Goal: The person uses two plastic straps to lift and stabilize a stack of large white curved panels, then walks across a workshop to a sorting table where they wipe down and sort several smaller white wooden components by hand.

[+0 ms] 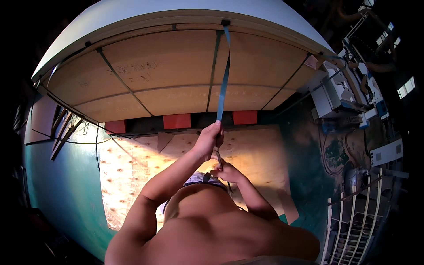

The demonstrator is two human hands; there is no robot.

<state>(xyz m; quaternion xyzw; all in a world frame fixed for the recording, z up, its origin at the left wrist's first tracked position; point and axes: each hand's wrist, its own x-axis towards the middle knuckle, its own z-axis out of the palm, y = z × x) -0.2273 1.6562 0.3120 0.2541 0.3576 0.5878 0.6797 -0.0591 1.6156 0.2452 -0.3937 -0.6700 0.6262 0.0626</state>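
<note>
The left hand [210,139] grips the blue strap [222,95]; the right hand [229,172], lower, closes on its tail, though shadow hides exactly which fingers. The strap descends from the brown stack's [176,66] top front edge: probably light, bendy, slick, best held flat across its width.

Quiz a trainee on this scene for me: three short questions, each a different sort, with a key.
1. Pick one: the strap held by the left grip is A red, B blue, C white.
2. True or false: the left grip is higher in the picture than the right grip.
3. How many red blocks show beneath the brown load?

Key: 1. B. 2. True. 3. Three.
</note>
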